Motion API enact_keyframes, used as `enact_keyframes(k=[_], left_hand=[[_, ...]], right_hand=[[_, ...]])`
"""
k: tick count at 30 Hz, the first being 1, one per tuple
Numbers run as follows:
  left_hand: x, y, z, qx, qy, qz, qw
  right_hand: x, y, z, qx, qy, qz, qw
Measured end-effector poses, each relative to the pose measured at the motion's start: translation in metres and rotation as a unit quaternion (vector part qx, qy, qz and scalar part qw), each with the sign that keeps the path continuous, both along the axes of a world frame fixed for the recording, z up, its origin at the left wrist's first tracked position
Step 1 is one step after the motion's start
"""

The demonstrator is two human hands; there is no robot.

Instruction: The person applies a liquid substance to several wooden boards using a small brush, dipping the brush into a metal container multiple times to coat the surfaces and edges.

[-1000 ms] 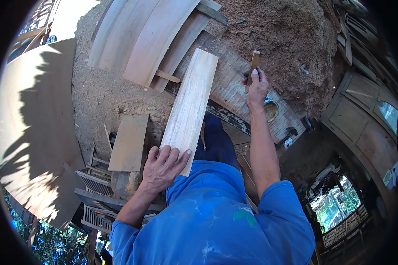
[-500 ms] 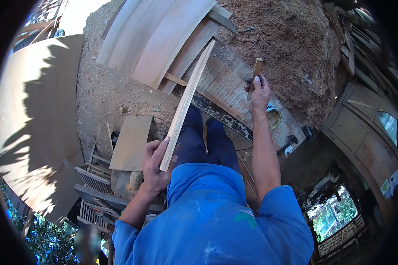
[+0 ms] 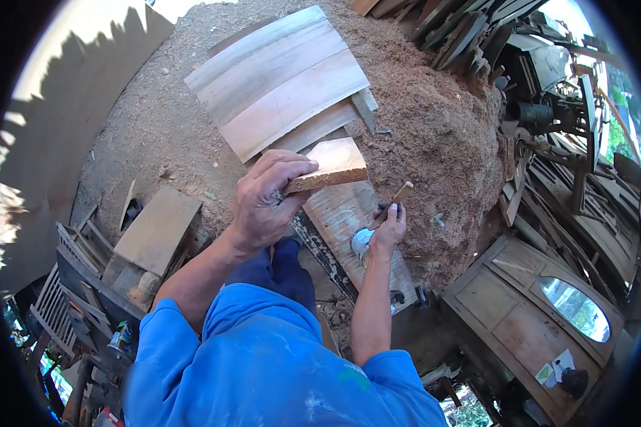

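My left hand [image 3: 267, 192] is raised and closed round one end of a wooden board [image 3: 335, 158]. The board points away from me, its rough sawn edge turned toward me and its pale face up. Lower and to the right, my right hand [image 3: 389, 226] grips a short brown wooden stick-like tool [image 3: 403, 192]; I cannot make out its exact kind. Just left of that wrist, a round open tin [image 3: 361, 240] stands on a worn plank bench [image 3: 335, 217]. The forearm partly hides the bench.
Wide pale planks [image 3: 278, 78] lie beyond the bench. A sawdust heap [image 3: 434, 135] rises at the right. A wooden cabinet door with an oval glass [image 3: 520, 313] is at lower right, a loose panel [image 3: 157, 231] at left, and stacked lumber [image 3: 584, 228] at far right.
My left hand has lifted the board and swung it, so that it now looks short and broad. My view has shifted to the right. My right hand still holds the stick-like tool, now closer to the tin.
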State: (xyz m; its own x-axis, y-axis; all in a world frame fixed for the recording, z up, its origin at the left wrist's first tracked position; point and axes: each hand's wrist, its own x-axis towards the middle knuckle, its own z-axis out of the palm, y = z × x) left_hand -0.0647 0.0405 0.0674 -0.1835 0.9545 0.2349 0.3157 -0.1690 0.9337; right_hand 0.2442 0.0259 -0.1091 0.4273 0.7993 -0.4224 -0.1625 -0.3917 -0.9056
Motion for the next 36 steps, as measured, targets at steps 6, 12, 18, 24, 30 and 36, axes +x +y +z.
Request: enact_keyframes(k=[6, 12, 18, 24, 30, 36], left_hand=[[-0.001, 0.004, 0.002, -0.001, 0.008, -0.023, 1.000], [-0.023, -0.073, -0.003, 0.009, 0.100, -0.091, 0.991], [-0.061, -0.138, -0.028, -0.248, 0.193, -0.073, 0.946], [-0.158, -0.209, -0.085, -0.351, -0.342, 0.204, 0.848], [-0.189, -0.247, -0.103, -0.337, -0.497, 0.162, 0.783], [-0.179, -0.258, -0.141, -0.395, -0.541, 0.146, 0.727]], right_hand=[[0.011, -0.001, 0.001, 0.010, -0.008, -0.021, 1.000], [-0.021, -0.001, -0.001, -0.069, 0.152, -0.029, 0.986], [-0.056, 0.008, -0.014, -0.101, 0.226, -0.055, 0.967], [-0.052, 0.008, -0.031, -0.148, 0.173, -0.040, 0.973], [-0.022, -0.012, 0.031, -0.023, 0.416, 0.040, 0.908], [-0.006, -0.013, 0.075, 0.010, 0.377, 0.038, 0.926]])
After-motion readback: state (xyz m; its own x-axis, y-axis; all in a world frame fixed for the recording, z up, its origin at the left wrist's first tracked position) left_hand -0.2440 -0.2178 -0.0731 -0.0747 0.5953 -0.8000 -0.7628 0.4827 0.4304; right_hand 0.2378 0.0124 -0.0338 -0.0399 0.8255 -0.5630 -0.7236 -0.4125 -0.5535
